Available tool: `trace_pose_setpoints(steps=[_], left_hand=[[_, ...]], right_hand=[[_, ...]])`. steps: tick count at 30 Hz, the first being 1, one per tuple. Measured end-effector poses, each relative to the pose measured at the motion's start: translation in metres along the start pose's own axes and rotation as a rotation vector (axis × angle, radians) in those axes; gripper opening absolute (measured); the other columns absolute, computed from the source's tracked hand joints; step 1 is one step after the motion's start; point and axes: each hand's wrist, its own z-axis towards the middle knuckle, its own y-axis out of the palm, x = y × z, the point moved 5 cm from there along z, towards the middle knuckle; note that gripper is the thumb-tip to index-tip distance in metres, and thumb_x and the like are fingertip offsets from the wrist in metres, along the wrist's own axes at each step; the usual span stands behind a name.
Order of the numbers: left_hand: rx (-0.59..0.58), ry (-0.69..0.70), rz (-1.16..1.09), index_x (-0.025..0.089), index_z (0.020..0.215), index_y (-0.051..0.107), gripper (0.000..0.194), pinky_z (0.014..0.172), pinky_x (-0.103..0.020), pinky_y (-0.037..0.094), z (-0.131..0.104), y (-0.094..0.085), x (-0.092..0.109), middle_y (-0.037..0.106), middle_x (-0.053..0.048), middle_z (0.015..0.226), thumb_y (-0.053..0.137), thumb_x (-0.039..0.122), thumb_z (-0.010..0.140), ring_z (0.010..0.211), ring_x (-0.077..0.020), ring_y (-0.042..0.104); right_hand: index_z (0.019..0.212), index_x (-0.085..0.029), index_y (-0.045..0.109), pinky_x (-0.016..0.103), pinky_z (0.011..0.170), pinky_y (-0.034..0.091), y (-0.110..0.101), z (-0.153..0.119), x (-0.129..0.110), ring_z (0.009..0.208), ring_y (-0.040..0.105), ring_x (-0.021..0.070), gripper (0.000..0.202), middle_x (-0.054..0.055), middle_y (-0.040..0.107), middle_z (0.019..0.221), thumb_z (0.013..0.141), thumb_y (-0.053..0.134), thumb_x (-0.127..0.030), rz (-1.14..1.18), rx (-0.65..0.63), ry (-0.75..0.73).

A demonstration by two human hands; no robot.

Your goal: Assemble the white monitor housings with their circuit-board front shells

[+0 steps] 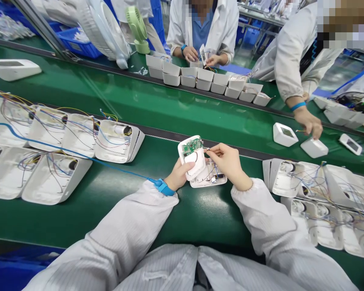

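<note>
My left hand (179, 173) grips a white plastic cover (194, 166) that carries a green circuit board (193, 146), thumb across its face. Beneath and to the right of that cover lies an open white housing (204, 178) with wires and small parts inside. At the board's right edge, my right hand (227, 161) pinches something small, which looks like a wire end or connector; the fingers partly hide it. A blue wrist strap (164, 187) with a coiled-off blue cord is on my left wrist.
White housings with loose wires stand in rows at left (115, 141) and right (311, 182). Beyond a dark rail runs a green belt (157, 105) bearing finished-looking white units (285, 134). Across it, one co-worker's hand (309, 123) touches a unit; another person handles parts behind more housings (204, 79).
</note>
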Motion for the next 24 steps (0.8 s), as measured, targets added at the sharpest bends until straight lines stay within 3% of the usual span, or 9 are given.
trace_pose_setpoints(steps=[3, 6, 10, 18, 20, 24], left_hand=[[-0.028, -0.012, -0.027, 0.01, 0.127, 0.058, 0.066, 0.092, -0.047, 0.053, -0.0013, 0.0043, 0.0028, 0.071, -0.016, 0.11, 0.071, 0.039, 0.069, 0.107, -0.0362, 0.066], [0.006, 0.004, -0.025, 0.01, 0.123, 0.06, 0.061, 0.095, -0.048, 0.052, -0.0012, 0.0016, 0.0026, 0.071, -0.016, 0.111, 0.07, 0.039, 0.071, 0.109, -0.0367, 0.065], [0.024, 0.003, -0.027, 0.01, 0.119, 0.061, 0.058, 0.097, -0.052, 0.05, 0.0003, -0.0029, -0.001, 0.073, -0.014, 0.102, 0.069, 0.04, 0.07, 0.11, -0.0379, 0.064], [0.004, 0.033, 0.0, 0.013, 0.115, 0.064, 0.058, 0.102, -0.052, 0.048, -0.0017, -0.0017, -0.0008, 0.072, -0.013, 0.109, 0.071, 0.045, 0.067, 0.117, -0.0393, 0.06], [-0.006, 0.034, 0.002, 0.012, 0.113, 0.066, 0.058, 0.101, -0.051, 0.049, -0.0023, -0.0015, 0.0, 0.071, -0.013, 0.11, 0.072, 0.047, 0.066, 0.118, -0.0395, 0.059], [-0.016, -0.005, 0.032, 0.013, 0.116, 0.065, 0.059, 0.101, -0.051, 0.049, -0.0037, -0.001, 0.0005, 0.07, -0.013, 0.116, 0.075, 0.044, 0.066, 0.118, -0.0386, 0.059]], right_hand=[[0.078, -0.022, 0.07, 0.029, 0.068, 0.05, -0.0023, 0.0007, -0.0003, 0.07, 0.067, 0.0173, 0.009, 0.001, 0.073, 0.076, 0.081, 0.062, -0.025, -0.219, 0.015, -0.102], [0.079, -0.023, 0.072, 0.029, 0.069, 0.049, -0.0002, 0.0008, -0.0004, 0.071, 0.067, 0.0174, 0.013, 0.001, 0.074, 0.079, 0.084, 0.06, -0.025, -0.293, -0.029, -0.153], [0.083, -0.024, 0.075, 0.032, 0.075, 0.051, 0.0004, 0.0024, 0.0001, 0.079, 0.068, 0.0191, 0.014, 0.003, 0.075, 0.086, 0.085, 0.063, -0.031, -0.199, -0.061, -0.131], [0.08, -0.02, 0.07, 0.035, 0.069, 0.057, 0.0061, 0.0039, 0.0052, 0.072, 0.072, 0.0216, 0.021, 0.004, 0.075, 0.077, 0.071, 0.076, -0.037, 0.381, -0.242, 0.181], [0.078, -0.02, 0.066, 0.034, 0.067, 0.056, 0.0058, 0.0035, 0.0046, 0.07, 0.072, 0.0209, 0.02, 0.004, 0.074, 0.075, 0.071, 0.076, -0.035, 0.367, -0.218, 0.182], [0.075, -0.021, 0.064, 0.031, 0.067, 0.054, 0.001, 0.0037, 0.0003, 0.068, 0.07, 0.0186, 0.011, 0.002, 0.073, 0.072, 0.076, 0.07, -0.029, 0.103, -0.23, 0.113]])
